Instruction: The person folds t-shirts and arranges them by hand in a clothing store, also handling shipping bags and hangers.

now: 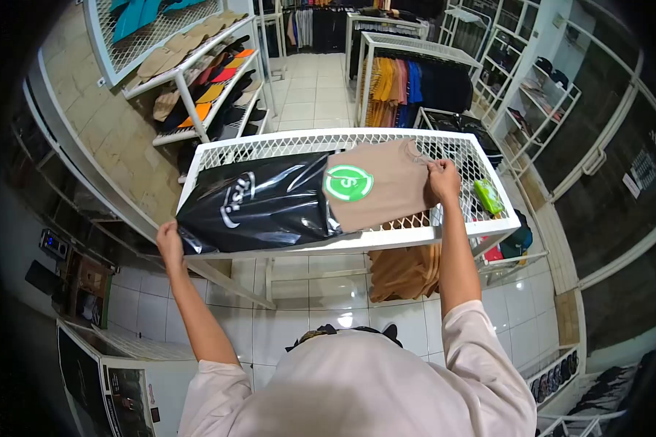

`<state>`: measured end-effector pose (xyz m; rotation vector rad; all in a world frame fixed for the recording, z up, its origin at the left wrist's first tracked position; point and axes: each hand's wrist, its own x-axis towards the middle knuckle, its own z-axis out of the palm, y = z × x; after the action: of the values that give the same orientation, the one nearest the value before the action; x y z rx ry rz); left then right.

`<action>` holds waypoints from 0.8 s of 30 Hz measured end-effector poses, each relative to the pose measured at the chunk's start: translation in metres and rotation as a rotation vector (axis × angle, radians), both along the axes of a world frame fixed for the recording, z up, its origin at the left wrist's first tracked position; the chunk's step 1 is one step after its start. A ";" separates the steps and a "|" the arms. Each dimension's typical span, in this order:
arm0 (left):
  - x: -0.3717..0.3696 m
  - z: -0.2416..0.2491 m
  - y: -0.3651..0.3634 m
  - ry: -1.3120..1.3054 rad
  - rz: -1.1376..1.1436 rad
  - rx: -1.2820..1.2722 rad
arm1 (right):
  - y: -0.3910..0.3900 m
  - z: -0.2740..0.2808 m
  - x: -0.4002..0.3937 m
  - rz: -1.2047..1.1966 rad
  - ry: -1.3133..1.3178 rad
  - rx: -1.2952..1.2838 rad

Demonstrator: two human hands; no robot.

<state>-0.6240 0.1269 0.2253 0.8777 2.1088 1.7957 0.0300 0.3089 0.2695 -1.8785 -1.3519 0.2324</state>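
A glossy black plastic bag (277, 207) with white lettering lies flat on a white mesh-topped table (386, 239). A folded tan T-shirt (390, 193) with a round green and white print sticks out of the bag's right end; the rest of it is hidden inside. My left hand (170, 244) pinches the bag's lower left corner at the table's front edge. At the shirt's right end, near the collar, my right hand (444, 180) has its fingers closed on the fabric.
A bright green packet (487, 197) lies at the table's right end. Brown garments (404, 273) hang beneath the table. Shelves with caps (204, 95) stand at the back left. A rack of coloured shirts (393, 84) stands behind, and glass doors (619, 160) are at the right.
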 end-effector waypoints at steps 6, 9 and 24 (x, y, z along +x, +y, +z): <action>0.003 -0.007 -0.047 -0.020 0.101 0.021 | -0.086 0.027 -0.044 0.263 0.118 0.302; 0.024 -0.007 -0.080 -0.106 0.073 0.055 | -0.177 0.045 -0.119 0.662 0.472 -0.340; 0.153 -0.109 -0.264 -0.381 0.267 -0.004 | -0.224 -0.050 -0.260 0.660 1.321 -0.223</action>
<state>-0.4711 -0.1376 0.1159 0.2283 2.0461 1.8977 -0.2305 0.0852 0.2197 -0.8892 -0.8836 1.6523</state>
